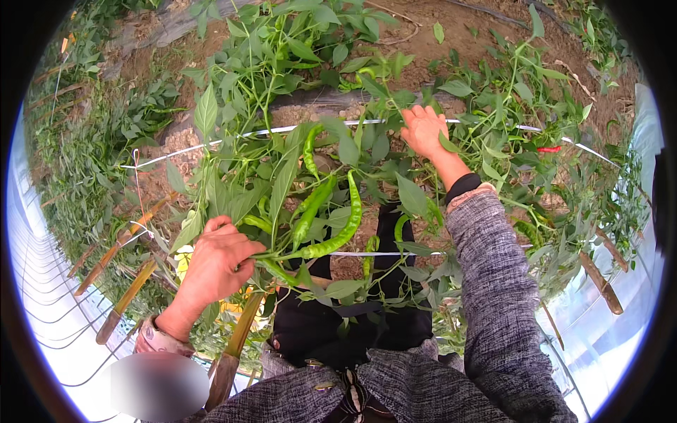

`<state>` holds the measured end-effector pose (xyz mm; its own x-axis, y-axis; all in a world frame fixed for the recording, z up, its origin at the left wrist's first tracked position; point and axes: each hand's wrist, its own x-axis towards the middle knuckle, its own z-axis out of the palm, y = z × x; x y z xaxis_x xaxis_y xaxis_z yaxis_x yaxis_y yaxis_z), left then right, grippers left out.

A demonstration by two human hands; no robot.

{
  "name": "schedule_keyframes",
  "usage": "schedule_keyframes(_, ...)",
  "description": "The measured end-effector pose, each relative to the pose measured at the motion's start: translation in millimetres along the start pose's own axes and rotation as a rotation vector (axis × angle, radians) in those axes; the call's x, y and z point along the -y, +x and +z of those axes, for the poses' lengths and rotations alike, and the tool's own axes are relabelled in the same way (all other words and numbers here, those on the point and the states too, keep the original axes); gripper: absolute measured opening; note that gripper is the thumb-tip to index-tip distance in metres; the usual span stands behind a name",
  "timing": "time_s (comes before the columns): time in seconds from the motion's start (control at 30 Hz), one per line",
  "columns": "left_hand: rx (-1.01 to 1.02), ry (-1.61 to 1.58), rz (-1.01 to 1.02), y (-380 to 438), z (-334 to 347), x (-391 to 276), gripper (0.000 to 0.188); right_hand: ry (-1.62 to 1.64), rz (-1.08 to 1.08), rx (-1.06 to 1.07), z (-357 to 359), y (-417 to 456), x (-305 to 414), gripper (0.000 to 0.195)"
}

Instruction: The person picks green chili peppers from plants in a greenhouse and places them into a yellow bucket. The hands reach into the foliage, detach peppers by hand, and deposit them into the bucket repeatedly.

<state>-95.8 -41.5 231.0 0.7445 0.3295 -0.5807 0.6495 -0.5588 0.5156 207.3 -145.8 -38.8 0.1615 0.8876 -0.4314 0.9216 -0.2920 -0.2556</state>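
Note:
My left hand (218,264) pinches a green pepper branch (275,256) between thumb and fingers, at the left of the plants. Long green chili peppers hang around that branch, among them a curved one (353,214) and a straighter one (313,211). Another green chili pepper (310,150) is higher up among the leaves. Farther off, my right hand (424,131) reaches into the foliage with curled fingers, close to a leafy shoot (389,95) and a white string. Its fingertips are partly hidden, so a grip on the shoot cannot be made out.
The white string (307,127) crosses the row, and a second string (386,254) runs nearer my legs. Wooden stakes (243,328) stand at the left, with another stake (600,283) at the right. A red pepper (549,149) hangs at right. Plastic sheeting (629,296) borders the plants.

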Motion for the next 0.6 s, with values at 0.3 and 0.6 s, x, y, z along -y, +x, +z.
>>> schedule_keyframes(0.3, -0.073, 0.025, 0.08, -11.2, 3.0, 7.6, 0.025, -0.205, 0.414, -0.472, -8.7, 24.8, -56.2, 0.014)
schedule_keyframes(0.6, -0.065, -0.037, 0.075, -8.5, -1.0, 9.6, 0.026, 0.5, -0.818, 0.133, 3.4, -3.3, 112.7, 0.022)
